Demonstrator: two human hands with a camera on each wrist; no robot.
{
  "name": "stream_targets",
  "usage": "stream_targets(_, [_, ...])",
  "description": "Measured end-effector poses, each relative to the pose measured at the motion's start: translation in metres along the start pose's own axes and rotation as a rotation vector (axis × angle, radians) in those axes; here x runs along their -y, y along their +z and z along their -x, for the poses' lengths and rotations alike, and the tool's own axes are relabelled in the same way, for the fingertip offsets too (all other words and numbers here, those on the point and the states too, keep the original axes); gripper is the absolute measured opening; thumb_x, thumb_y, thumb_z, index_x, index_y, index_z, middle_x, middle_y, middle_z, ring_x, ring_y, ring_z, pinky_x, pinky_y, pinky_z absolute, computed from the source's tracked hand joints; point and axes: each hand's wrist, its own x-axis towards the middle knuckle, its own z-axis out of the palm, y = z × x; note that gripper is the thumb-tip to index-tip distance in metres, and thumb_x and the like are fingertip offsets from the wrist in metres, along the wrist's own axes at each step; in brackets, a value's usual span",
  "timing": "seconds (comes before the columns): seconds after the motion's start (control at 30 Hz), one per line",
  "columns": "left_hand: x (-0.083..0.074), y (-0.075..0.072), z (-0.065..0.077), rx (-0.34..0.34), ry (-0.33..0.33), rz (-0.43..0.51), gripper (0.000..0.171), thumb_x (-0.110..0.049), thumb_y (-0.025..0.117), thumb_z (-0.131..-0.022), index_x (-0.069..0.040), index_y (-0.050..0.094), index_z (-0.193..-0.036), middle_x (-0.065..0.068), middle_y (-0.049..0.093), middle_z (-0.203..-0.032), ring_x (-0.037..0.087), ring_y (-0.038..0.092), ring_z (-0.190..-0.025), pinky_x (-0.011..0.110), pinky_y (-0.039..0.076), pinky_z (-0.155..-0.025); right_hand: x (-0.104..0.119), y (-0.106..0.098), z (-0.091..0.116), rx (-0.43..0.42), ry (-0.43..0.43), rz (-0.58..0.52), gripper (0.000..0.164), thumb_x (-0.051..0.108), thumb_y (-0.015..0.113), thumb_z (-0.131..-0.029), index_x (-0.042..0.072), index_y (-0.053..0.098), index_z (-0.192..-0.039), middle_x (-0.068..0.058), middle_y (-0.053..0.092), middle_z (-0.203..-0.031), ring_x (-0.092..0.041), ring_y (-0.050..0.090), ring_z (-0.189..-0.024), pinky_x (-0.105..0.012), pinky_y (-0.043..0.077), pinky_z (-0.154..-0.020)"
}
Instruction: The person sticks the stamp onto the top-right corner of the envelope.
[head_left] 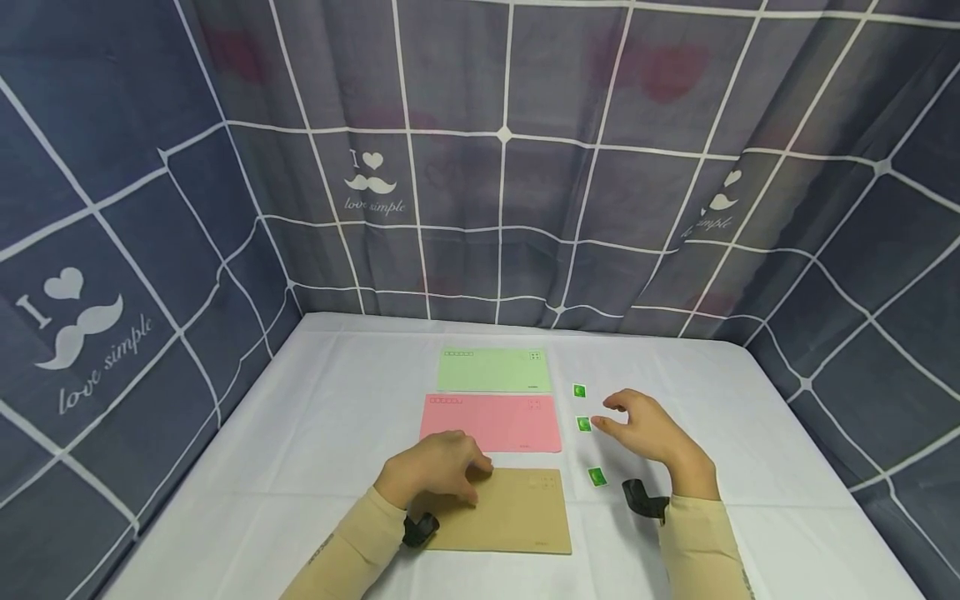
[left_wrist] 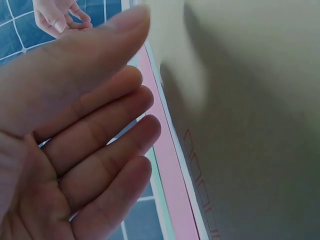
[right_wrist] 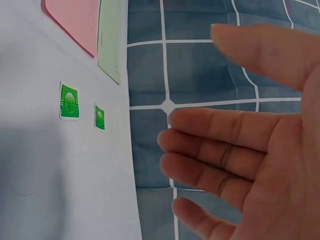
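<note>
My left hand (head_left: 442, 468) hovers over the left part of a brown envelope (head_left: 517, 512), fingers relaxed and holding nothing. In the left wrist view its thumb and fingers stand apart near the envelope's printed red boxes. Beyond lie a pink envelope (head_left: 491, 423) and a green envelope (head_left: 495, 371), in a column. My right hand (head_left: 651, 429) is to the right of the envelopes, thumb and fingers spread with nothing between them. Its thumb tip is close beside a green stamp (head_left: 583, 424). A farther stamp (head_left: 580, 390) and a nearer, slightly turned stamp (head_left: 597, 477) lie in the same row.
A white cloth (head_left: 300, 417) covers the table. Dark gridded curtains (head_left: 450, 183) hang behind it and along both sides. Each wrist wears a black camera mount, such as the right mount (head_left: 643, 500).
</note>
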Motion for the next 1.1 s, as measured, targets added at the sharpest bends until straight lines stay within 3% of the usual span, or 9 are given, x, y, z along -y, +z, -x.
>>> stream_targets(0.27, [-0.0012, 0.0027, -0.0017, 0.011, -0.012, -0.033, 0.046, -0.031, 0.090, -0.071, -0.022, 0.077, -0.115, -0.014, 0.072, -0.119, 0.009, 0.063, -0.118, 0.028, 0.052, -0.100, -0.0015, -0.0002, -0.0004, 0.051, -0.052, 0.004, 0.028, 0.021, 0.072, -0.088, -0.002, 0.071, -0.103, -0.005, 0.068, -0.091, -0.018, 0.060, -0.085, -0.039, 0.052, -0.079])
stream_targets(0.43, [0.0002, 0.0059, -0.0033, 0.009, -0.014, -0.028, 0.047, -0.031, 0.091, -0.071, -0.022, 0.077, -0.115, -0.014, 0.072, -0.119, 0.010, 0.063, -0.118, 0.029, 0.052, -0.101, -0.0014, 0.0009, 0.0004, 0.097, -0.057, -0.030, 0.017, 0.013, 0.072, -0.085, -0.001, 0.070, -0.095, 0.000, 0.064, -0.078, -0.012, 0.055, -0.073, -0.030, 0.049, -0.069])
stream_targets(0.8, [-0.0018, 0.0062, -0.0040, 0.004, 0.004, -0.030, 0.048, -0.027, 0.091, -0.070, -0.022, 0.077, -0.115, -0.013, 0.073, -0.119, 0.009, 0.063, -0.118, 0.028, 0.053, -0.099, -0.0018, 0.0011, -0.0007, 0.131, -0.061, -0.022, 0.009, 0.003, 0.069, -0.083, 0.001, 0.072, -0.092, 0.000, 0.065, -0.079, -0.013, 0.053, -0.072, -0.029, 0.048, -0.066])
stream_targets(1.1, [-0.0073, 0.0080, -0.0035, 0.011, -0.026, -0.075, 0.046, -0.028, 0.091, -0.070, -0.024, 0.077, -0.114, -0.015, 0.072, -0.119, 0.008, 0.063, -0.114, 0.027, 0.053, -0.097, -0.0044, 0.0052, -0.0014, 0.183, -0.032, -0.048, 0.006, 0.002, 0.071, -0.080, 0.006, 0.069, -0.084, 0.002, 0.060, -0.074, -0.014, 0.051, -0.070, -0.028, 0.045, -0.065])
